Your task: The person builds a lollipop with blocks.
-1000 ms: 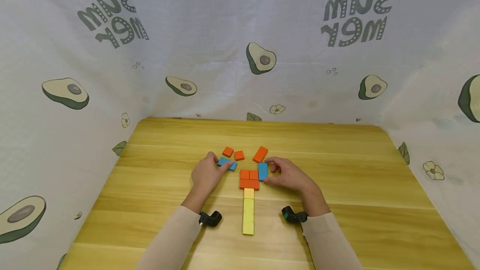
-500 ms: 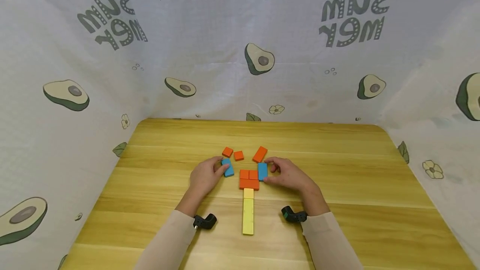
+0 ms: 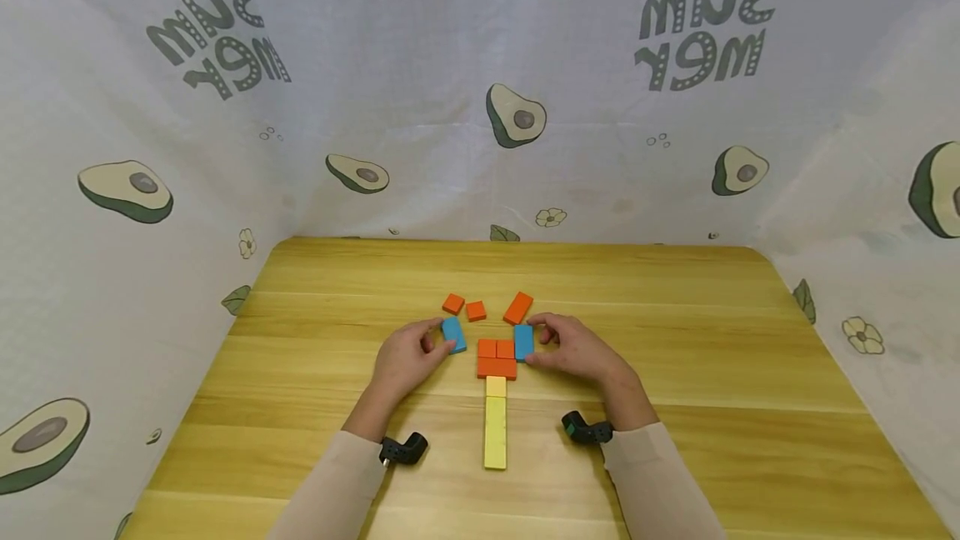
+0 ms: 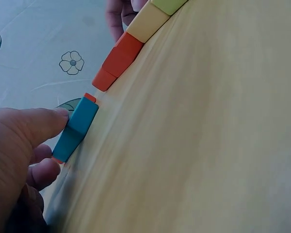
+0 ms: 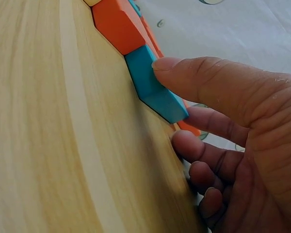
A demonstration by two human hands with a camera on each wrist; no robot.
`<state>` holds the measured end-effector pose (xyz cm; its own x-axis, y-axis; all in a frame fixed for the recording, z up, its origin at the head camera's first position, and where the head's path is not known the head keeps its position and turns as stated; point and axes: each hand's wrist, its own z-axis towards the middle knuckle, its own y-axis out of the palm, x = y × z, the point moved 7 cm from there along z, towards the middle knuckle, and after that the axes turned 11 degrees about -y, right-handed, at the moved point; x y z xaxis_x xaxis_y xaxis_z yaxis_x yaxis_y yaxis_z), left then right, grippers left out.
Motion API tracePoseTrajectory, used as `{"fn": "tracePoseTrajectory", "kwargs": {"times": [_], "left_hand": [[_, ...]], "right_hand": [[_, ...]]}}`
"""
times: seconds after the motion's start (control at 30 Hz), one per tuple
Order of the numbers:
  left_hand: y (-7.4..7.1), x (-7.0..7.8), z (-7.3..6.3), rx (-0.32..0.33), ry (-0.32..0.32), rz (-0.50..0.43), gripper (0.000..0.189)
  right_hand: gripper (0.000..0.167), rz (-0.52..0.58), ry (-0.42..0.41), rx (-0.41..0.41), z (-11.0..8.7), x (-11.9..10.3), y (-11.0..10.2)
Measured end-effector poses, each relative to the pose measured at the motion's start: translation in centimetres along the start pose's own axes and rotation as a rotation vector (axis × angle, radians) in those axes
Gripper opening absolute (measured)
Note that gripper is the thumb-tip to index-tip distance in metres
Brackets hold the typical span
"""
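Note:
In the head view my left hand (image 3: 405, 361) pinches a blue rectangular block (image 3: 453, 335) between thumb and a finger. This block lies slightly tilted, apart from the red blocks. My right hand (image 3: 581, 348) has its thumb and index finger at the two ends of another blue block (image 3: 523, 342). That one stands lengthwise against the right side of two small red squares (image 3: 497, 349). Below the squares lies a red rectangular block (image 3: 497, 368), then a small light-yellow block (image 3: 496, 387) and a long yellow block (image 3: 495, 433). The right wrist view shows the thumb (image 5: 184, 73) touching the blue block (image 5: 150, 77).
Behind the left blue block lie two loose red squares, one (image 3: 453, 303) left of the other (image 3: 476, 311). A red rectangular block (image 3: 518, 307) lies slanted behind the right blue block. The wooden table (image 3: 675, 473) is bordered by a printed cloth (image 3: 420, 123).
The left hand has turned its blue block from slanting sideways to nearly lengthwise and drawn back slightly left. The right hand and its blue block stay in place.

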<state>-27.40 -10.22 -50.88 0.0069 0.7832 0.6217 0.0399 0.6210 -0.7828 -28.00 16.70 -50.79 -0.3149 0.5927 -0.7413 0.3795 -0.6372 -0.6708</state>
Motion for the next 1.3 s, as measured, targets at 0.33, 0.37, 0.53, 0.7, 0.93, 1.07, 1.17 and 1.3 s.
{"fn": "tracePoseTrajectory", "kwargs": {"times": [0.33, 0.37, 0.53, 0.7, 0.93, 1.07, 1.17, 1.3], "left_hand": [[0.8, 0.6, -0.8, -0.015, 0.098, 0.150, 0.047], [0.8, 0.6, -0.8, -0.016, 0.100, 0.156, 0.046], [0.8, 1.0, -1.2, -0.022, 0.137, 0.198, 0.045], [0.8, 1.3, -1.4, -0.010, 0.177, 0.229, 0.045], [1.0, 1.3, -1.5, 0.010, 0.210, 0.262, 0.045], [1.0, 1.2, -1.5, 0.014, 0.212, 0.273, 0.045], [1.1, 1.2, -1.5, 0.016, 0.216, 0.279, 0.045], [1.2, 1.2, -1.5, 0.022, 0.224, 0.278, 0.045]], "right_hand": [[0.053, -0.002, 0.023, 0.011, -0.2, 0.1, 0.3], [0.053, -0.003, 0.026, 0.013, -0.3, 0.0, 0.3], [0.053, -0.010, 0.032, 0.020, -0.5, -0.2, 0.5], [0.053, -0.005, 0.034, 0.023, -0.7, -0.4, 0.6], [0.054, -0.009, 0.048, 0.028, -0.9, -0.5, 0.8], [0.054, -0.016, 0.053, 0.026, -0.9, -0.5, 0.8], [0.053, -0.007, 0.040, 0.024, -0.9, -0.6, 0.8], [0.052, -0.001, 0.025, 0.024, -0.9, -0.5, 0.8]]}}
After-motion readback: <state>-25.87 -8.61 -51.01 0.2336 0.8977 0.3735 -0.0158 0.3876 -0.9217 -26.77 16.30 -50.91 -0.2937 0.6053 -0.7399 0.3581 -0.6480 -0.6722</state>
